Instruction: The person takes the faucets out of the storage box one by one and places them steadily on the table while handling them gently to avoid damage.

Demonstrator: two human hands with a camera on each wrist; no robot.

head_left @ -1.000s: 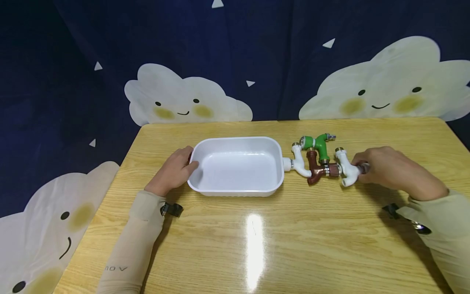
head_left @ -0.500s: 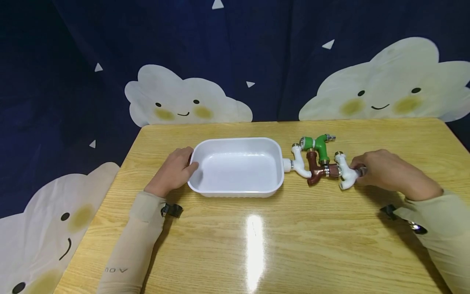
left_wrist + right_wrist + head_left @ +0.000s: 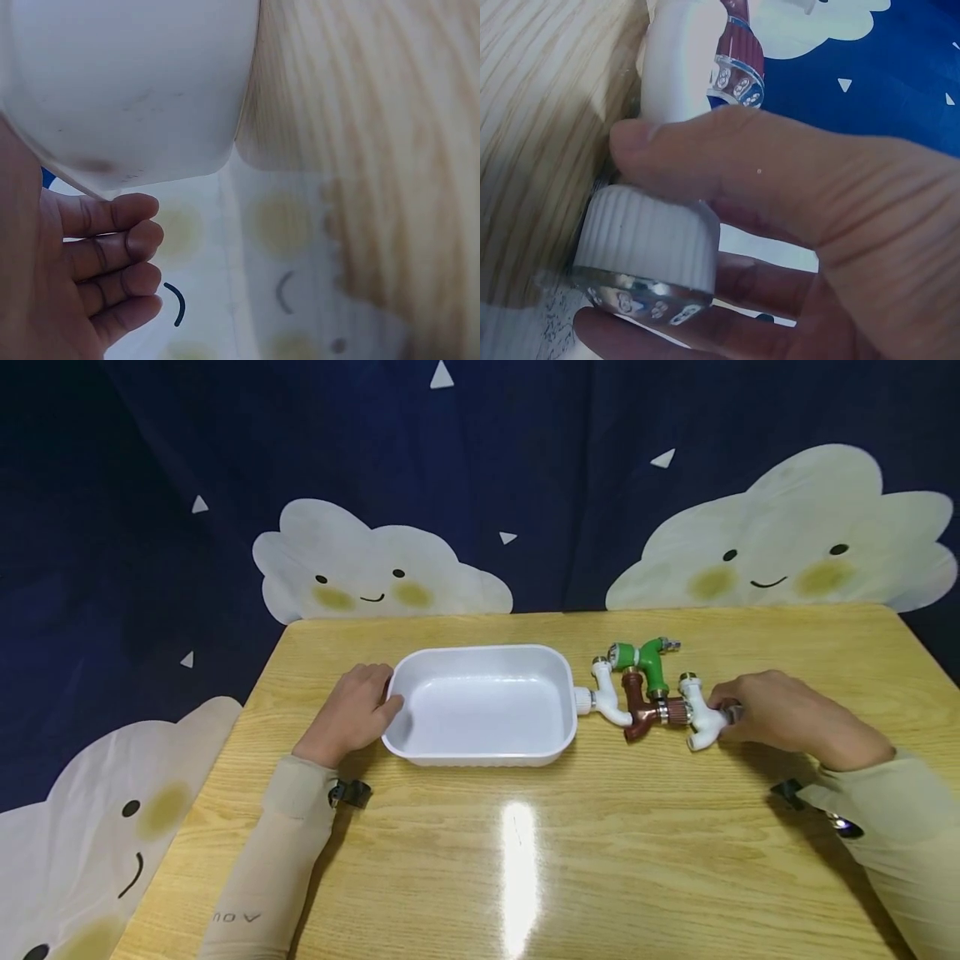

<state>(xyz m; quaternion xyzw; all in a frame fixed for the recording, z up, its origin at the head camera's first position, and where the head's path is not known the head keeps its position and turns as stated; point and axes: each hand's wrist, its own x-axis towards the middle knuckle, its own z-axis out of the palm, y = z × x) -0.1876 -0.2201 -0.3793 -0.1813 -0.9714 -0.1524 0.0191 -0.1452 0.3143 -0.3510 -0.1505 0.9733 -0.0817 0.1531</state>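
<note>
In the head view my left hand (image 3: 348,714) holds the left end of a white plastic basin (image 3: 480,714), thumb over the rim. The left wrist view has its fingertips (image 3: 142,240) curled by the outer edge of the basin (image 3: 142,90). At right, my right hand (image 3: 780,710) grips a white tap (image 3: 701,714) lying on the table. Its thumb crosses the tap's neck above the white ribbed knob (image 3: 649,240), with fingers behind. The gripped tap's body meets the ribbed knob of a brown tap (image 3: 641,710). A green tap (image 3: 652,668) lies just behind the brown one.
Another white tap (image 3: 607,689) lies between the basin and the brown tap, its knob at the basin's right side. All stand on a wooden table (image 3: 637,843). A dark blue cloth (image 3: 555,460) with smiling clouds hangs behind and at the left.
My right hand has shifted the gripped white tap slightly toward me and left against the brown tap. The head view has tilted a little; the left hand keeps its hold on the basin.
</note>
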